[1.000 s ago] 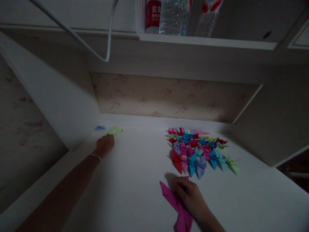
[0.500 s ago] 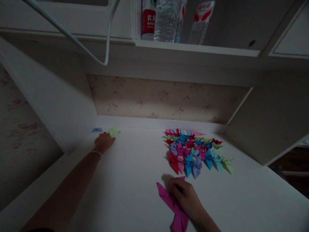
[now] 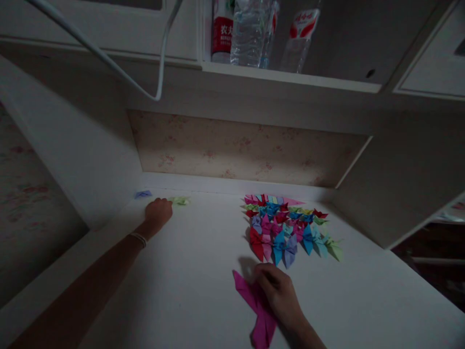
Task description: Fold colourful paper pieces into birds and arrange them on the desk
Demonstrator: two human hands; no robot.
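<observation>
Right hand (image 3: 278, 291) over a magenta folded paper (image 3: 264, 322) at the near part of the bench (image 3: 196, 271); its fingers curl inward, thumb and forefinger drawn together above the sheet — whether they pinch an edge we cannot tell. The magenta piece lies left of and partly under this hand, a long arm pointing up and left, a broader end toward us.

Left hand (image 3: 159, 213) reaches to the far left; fingers bent under, knuckles up, just beside a pale green paper (image 3: 180, 200); contact or grip hidden from us. A purple folded paper (image 3: 143, 194) lies beyond, near the side panel; a crowded set of coloured paper figures (image 3: 279, 223) sits to the right, in rough rows.

Handling, as we judge it: very light, crisp along creases, easily crushed or torn at the points; we would favour a gentle pinch on the layered middle — tips bend too readily.
</observation>
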